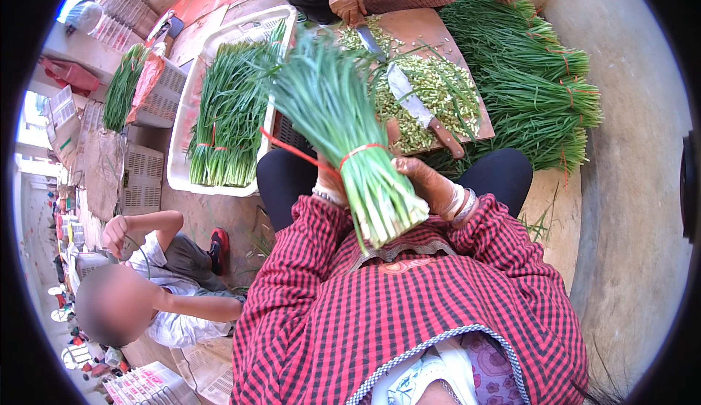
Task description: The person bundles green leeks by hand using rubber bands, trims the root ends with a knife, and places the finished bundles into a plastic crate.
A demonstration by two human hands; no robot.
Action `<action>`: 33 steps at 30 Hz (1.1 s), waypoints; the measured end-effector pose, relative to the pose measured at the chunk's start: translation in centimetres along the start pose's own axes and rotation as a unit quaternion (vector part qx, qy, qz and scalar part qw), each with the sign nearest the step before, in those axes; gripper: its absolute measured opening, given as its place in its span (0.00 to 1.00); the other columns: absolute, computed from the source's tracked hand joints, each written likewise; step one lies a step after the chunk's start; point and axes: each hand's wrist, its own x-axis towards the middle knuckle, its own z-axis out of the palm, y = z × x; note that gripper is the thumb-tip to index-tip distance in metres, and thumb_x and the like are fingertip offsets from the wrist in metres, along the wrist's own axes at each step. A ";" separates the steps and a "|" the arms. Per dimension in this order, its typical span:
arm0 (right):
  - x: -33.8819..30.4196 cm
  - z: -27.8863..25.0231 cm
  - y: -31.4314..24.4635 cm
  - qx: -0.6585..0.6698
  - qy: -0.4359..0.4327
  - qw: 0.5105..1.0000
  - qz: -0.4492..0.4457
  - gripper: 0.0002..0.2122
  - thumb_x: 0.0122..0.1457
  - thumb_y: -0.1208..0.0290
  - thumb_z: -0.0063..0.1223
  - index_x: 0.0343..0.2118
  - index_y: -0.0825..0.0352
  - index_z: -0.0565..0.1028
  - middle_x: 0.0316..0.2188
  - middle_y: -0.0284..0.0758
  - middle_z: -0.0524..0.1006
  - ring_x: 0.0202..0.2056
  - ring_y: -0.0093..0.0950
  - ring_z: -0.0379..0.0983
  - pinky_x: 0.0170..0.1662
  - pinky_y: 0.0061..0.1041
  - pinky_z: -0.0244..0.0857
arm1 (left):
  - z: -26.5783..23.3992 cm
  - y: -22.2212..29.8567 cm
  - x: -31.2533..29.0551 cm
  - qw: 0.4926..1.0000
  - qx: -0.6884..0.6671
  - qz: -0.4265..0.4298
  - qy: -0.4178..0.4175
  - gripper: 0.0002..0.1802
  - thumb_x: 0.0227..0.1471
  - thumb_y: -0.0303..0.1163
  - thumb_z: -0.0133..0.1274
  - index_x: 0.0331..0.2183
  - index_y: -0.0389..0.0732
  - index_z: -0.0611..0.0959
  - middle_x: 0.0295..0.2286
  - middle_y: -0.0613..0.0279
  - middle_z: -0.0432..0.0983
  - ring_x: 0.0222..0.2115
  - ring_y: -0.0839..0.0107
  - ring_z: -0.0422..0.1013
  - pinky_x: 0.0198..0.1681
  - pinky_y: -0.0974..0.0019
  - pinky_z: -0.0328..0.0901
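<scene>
Green chives (332, 102) lie bunched right of the white crate (181, 142), grasped between my left hand (330, 177) and right hand (432, 184), and I'd keep both holds snug but gentle near the red band (363, 149), stalk ends level, so no stem bends.

Brown board (425, 24) bears chopped stems (447, 82) and a wooden-handled knife (415, 106)
</scene>
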 end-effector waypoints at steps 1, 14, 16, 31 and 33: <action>0.0 0.4 -0.2 -0.085 0.000 0.996 -0.007 0.27 0.62 0.55 0.53 0.58 0.69 0.67 0.50 0.38 0.75 0.50 0.26 0.71 0.58 0.27 0.61 | 1.7 0.6 1.4 0.999 -0.023 0.042 0.021 0.41 0.58 0.63 0.41 0.59 0.39 0.68 0.56 0.43 0.66 0.54 0.51 0.68 0.56 0.49 0.66; -3.9 5.6 -1.3 -0.553 0.118 0.817 -0.111 0.07 0.59 0.72 0.59 0.36 0.67 0.75 0.20 0.26 0.73 0.24 0.13 0.67 0.29 0.17 0.63 | -0.6 6.4 -3.5 0.938 0.095 0.325 0.070 0.34 0.54 0.55 0.54 0.57 0.47 0.73 0.54 0.62 0.72 0.51 0.61 0.72 0.55 0.51 0.68; -3.6 5.6 -1.3 -0.593 0.125 0.790 -0.090 0.08 0.58 0.70 0.60 0.36 0.66 0.75 0.19 0.27 0.73 0.23 0.15 0.68 0.29 0.19 0.64 | -0.4 6.4 -3.9 0.934 0.086 0.339 0.075 0.32 0.56 0.55 0.52 0.56 0.47 0.73 0.54 0.62 0.72 0.51 0.60 0.71 0.55 0.50 0.68; -1.9 2.4 -1.3 -0.664 0.128 0.737 -0.015 0.07 0.52 0.69 0.56 0.30 0.66 0.74 0.18 0.36 0.74 0.22 0.29 0.73 0.29 0.28 0.67 | 2.6 6.0 -3.4 0.904 0.092 0.332 0.251 0.28 0.60 0.53 0.45 0.53 0.45 0.76 0.50 0.59 0.76 0.48 0.58 0.73 0.53 0.50 0.69; -3.1 3.2 -2.3 -0.744 0.141 0.653 0.000 0.07 0.53 0.66 0.54 0.31 0.63 0.74 0.20 0.41 0.76 0.26 0.42 0.76 0.32 0.37 0.70 | 3.2 6.7 -3.6 0.896 0.101 0.349 0.254 0.29 0.60 0.54 0.48 0.54 0.43 0.75 0.51 0.60 0.74 0.49 0.59 0.72 0.56 0.53 0.67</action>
